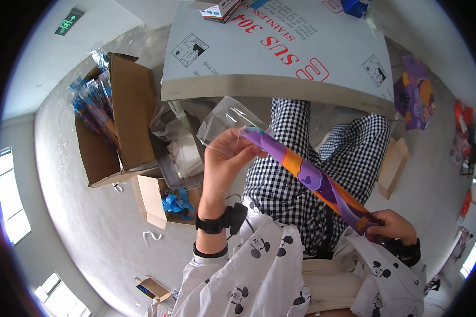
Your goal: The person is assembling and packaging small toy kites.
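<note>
My left hand [225,158] pinches the mouth of a clear plastic bag [225,120] together with the top end of a long rolled purple and orange item [312,179]. My right hand [394,224] grips the lower end of that roll near my lap. The roll slants from upper left to lower right across my checked trousers [285,179]. Its tip sits at the bag's opening; how far it goes inside I cannot tell.
A white table top [280,47] lies ahead with a small box [220,9] on it. At left an open cardboard box [116,116] holds blue packets. Smaller boxes [161,198] sit on the floor. More purple items [415,95] lie at right.
</note>
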Motion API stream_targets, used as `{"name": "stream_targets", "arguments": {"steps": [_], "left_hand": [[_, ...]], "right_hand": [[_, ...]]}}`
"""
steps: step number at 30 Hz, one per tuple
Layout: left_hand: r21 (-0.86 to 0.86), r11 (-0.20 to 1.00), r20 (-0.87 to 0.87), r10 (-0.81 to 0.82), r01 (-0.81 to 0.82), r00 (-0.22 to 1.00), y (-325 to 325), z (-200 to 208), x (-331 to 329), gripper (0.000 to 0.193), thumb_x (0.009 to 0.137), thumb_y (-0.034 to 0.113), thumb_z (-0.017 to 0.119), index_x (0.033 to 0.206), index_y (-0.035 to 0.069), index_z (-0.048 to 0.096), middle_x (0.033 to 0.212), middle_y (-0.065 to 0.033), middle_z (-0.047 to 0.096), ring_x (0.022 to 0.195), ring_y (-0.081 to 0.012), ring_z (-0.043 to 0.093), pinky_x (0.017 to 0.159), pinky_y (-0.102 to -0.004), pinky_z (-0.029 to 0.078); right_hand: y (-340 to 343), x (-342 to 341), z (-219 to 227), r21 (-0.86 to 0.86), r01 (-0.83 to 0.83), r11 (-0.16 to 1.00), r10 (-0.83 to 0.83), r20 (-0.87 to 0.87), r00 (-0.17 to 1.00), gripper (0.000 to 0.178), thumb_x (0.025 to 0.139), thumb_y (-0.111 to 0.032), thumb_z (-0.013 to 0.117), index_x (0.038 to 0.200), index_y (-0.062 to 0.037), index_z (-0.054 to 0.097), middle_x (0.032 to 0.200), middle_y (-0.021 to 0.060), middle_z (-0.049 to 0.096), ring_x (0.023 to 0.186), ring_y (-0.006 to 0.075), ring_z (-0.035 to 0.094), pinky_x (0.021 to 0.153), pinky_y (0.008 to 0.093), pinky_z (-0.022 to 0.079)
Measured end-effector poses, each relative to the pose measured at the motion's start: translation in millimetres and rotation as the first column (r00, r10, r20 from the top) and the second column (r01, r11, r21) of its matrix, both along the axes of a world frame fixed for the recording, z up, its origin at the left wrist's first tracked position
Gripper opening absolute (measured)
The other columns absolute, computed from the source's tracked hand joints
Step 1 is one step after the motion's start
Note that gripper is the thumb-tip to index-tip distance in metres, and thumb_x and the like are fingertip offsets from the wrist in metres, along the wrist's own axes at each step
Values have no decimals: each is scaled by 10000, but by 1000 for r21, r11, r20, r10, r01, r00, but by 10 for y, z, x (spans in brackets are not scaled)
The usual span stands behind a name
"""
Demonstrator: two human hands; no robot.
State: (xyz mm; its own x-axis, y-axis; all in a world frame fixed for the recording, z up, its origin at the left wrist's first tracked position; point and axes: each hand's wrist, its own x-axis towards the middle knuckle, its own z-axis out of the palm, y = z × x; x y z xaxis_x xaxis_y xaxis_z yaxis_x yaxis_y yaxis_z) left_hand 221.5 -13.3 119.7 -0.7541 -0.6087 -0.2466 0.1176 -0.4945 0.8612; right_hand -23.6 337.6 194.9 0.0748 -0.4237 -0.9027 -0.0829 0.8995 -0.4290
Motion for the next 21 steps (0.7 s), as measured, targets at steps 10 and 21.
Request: {"name": "stream_targets", "arguments": {"steps": [10, 21], "left_hand": [[-9, 976, 45, 218, -217, 975, 167, -87, -103, 269, 1002, 138, 507, 1125, -75, 617, 1042, -129, 691, 901, -185, 680, 826, -299, 541], [-221, 964, 84, 171, -149, 982, 167, -68, -169, 206, 964, -2, 537, 1145, -90, 581, 1002, -114, 688, 906, -173, 671, 839, -296, 538]], "right_hand": [[10, -22, -10, 65, 69, 995, -75, 95, 993, 377, 875, -172, 709, 1175, 40, 624, 957, 58, 703, 781, 109, 625, 744, 249, 525], [-166, -34, -41, -13, 17, 1000, -15, 115, 993, 365, 872, -224, 720, 1119, 33, 645, 929, 35, 694, 780, 90, 617, 752, 243, 512]]}}
